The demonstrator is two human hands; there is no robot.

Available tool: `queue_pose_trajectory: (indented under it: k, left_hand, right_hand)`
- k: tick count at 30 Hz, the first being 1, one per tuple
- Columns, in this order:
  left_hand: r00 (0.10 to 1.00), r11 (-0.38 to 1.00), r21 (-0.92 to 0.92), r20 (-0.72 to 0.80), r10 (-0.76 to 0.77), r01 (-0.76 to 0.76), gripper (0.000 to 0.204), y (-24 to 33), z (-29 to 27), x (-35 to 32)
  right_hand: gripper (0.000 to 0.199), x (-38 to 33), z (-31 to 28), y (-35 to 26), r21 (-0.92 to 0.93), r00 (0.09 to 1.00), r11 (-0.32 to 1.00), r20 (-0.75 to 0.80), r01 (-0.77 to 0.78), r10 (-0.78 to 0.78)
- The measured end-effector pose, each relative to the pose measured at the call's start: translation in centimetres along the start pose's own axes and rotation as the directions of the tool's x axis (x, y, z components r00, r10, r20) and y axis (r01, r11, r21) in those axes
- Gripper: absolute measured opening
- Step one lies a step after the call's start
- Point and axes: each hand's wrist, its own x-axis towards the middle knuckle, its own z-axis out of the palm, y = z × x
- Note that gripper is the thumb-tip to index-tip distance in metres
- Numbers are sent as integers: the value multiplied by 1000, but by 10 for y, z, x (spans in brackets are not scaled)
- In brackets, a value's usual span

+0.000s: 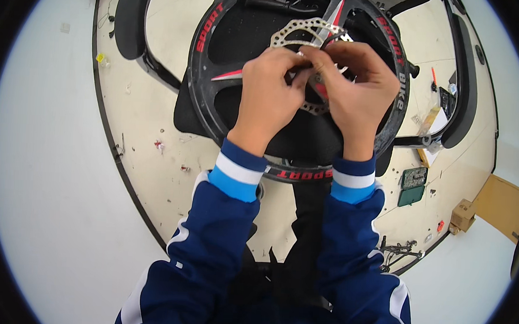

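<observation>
Grip unclear, left hand [270, 86] and right hand [360, 88] over brake disc [293, 26]; wheel [226, 76] on black chair [183, 114], littered floor [150, 115]

I see bright metal in the perforated disc [284, 33] and a smooth, faintly glossy finish on the wheel rim [198, 94]. My sleeves [218, 230] are cloth; the chair armrests [131, 20] look like smooth, matt plastic.

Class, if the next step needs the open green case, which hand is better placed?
Probably the right hand: the green case lies on that side, farther from the left hand. Both are at the brake disc.
</observation>
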Motion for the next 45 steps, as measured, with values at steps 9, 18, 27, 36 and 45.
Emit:
queue_pose_trajectory:
  k: [9, 18, 27, 36, 45]
  left_hand:
    - [997, 992, 114, 60, 45, -51, 15, 1, -4, 3]
    - [998, 978, 203, 47, 37, -46, 12, -3, -6, -3]
    - [993, 978, 173, 5, 116, -115, 13, -10, 0, -8]
    - [998, 988, 142, -2, 67, -66, 14, -6, 2, -6]
    - [998, 985, 159, -4, 66, -65, 14, -9, 1, -4]
  right_hand:
    - [13, 5, -10, -1, 163, 988, 978, 108, -127, 110]
    - [12, -1, -8, -1, 153, 991, 982, 102, -106, 91]
    - [16, -3, -8, -4, 54, 997, 996, 52, -67, 64]
    - [14, 2, -11, -11, 19, 990, 994, 87, -110, 108]
    - [15, 1, -8, -2, 24, 997, 997, 7, -77, 77]
